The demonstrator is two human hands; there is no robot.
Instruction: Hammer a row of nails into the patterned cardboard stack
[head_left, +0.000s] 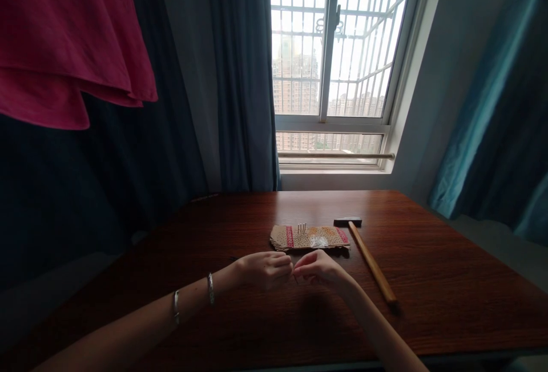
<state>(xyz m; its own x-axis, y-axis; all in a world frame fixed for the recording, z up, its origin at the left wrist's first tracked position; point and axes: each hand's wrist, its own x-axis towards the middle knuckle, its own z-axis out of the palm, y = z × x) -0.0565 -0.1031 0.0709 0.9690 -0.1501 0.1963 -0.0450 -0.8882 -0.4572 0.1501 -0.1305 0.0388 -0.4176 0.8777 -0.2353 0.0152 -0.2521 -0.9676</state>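
My left hand (266, 269) is curled closed above the table, and whatever lies inside its fingers is hidden. Touching or almost touching its fingertips is my right hand (320, 267), pinched on a thin nail (296, 279) that points downward. Just beyond both hands lies a piece of layered cardboard (280, 237), pierced with many small holes and marked with pink bands. Several thin nails (302, 228) stand upright in it. To the right rests a hammer (372, 261) with a dark head at the far end and a long wooden handle towards me.
Everything lies on a brown wooden table (205, 303). Behind it is a barred window (299, 64) with a blue curtain (244, 75) beside it. A pink cloth (77, 35) hangs at the upper left. More blue curtain hangs on the right.
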